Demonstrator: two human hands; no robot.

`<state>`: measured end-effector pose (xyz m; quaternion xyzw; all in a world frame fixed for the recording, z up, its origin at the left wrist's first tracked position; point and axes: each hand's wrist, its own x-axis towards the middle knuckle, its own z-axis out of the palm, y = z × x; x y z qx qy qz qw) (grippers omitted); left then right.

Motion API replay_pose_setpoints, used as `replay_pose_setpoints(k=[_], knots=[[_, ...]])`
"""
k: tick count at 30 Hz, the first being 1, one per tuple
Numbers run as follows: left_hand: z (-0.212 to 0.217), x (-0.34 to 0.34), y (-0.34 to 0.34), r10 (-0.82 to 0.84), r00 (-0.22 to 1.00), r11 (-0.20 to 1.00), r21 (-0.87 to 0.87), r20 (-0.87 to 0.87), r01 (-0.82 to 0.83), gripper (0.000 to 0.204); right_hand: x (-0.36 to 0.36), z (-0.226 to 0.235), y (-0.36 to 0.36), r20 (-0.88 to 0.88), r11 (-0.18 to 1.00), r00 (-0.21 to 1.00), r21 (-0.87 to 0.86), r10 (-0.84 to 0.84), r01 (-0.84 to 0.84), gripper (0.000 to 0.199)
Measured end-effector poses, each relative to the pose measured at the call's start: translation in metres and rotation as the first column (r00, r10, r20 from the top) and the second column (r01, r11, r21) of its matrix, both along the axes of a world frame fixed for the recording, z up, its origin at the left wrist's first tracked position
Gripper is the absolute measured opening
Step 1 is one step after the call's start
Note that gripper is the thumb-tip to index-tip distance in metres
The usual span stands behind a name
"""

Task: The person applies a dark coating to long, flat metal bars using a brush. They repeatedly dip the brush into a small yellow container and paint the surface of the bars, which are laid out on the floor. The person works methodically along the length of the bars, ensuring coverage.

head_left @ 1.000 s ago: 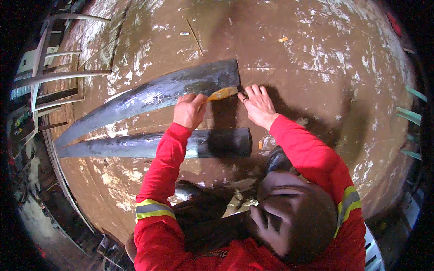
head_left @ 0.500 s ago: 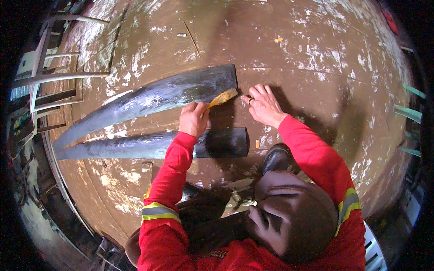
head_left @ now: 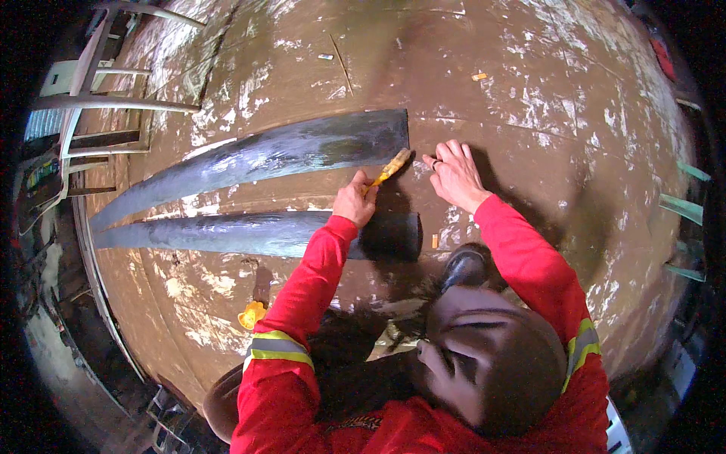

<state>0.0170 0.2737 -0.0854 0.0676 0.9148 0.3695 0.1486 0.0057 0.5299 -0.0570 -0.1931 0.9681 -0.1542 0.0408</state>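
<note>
My left hand (head_left: 354, 200) is closed round the yellow handle of a paintbrush (head_left: 395, 163). Its pale bristles point up and right, close to the lower right corner of a long, dark, tapered panel (head_left: 280, 147) with a glossy, streaky surface. Whether the bristles touch it, I cannot tell. A second dark tapered panel (head_left: 257, 233) lies nearer to me, partly under my left wrist, and the two come together at their narrow left ends. My right hand (head_left: 456, 175), with a ring on one finger, hovers right of the brush, fingers stretched out and nothing visible in it.
A yellow, scalloped dish-like thing (head_left: 252, 315) is beside my left forearm. On the brown, white-flecked surface lie a thin stick (head_left: 342, 64) and small orange pieces (head_left: 479, 76). A pale barred frame (head_left: 113, 102) stands at the far left. My dark boot (head_left: 466, 266) is below the right hand.
My left hand has shifted right with the paintbrush, whose bristles now tilt more upward. The right hand has moved slightly right in the picture. More of the yellow dish-like thing shows.
</note>
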Motion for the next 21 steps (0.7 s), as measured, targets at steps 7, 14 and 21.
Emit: replay_pose_setpoints(k=[7, 14, 21], knots=[[0.009, -0.011, 0.004, 0.141, 0.761, 0.831, 0.341, 0.634, -0.439, 0.031, 0.008, -0.003, 0.009, -0.001, 0.991, 0.994, -0.085, -0.105, 0.105, 0.028], [0.030, -0.019, 0.007, 0.122, 0.954, 0.968, 0.179, 0.273, -0.175, 0.028, 0.019, -0.007, 0.011, -0.028, 0.988, 0.991, -0.086, -0.130, 0.127, 0.027], [0.062, -0.005, 0.034, -0.205, 0.904, 0.929, -0.366, -0.376, 0.059, 0.016, 0.029, -0.008, 0.007, -0.018, 0.990, 0.994, -0.100, -0.104, 0.102, 0.028]])
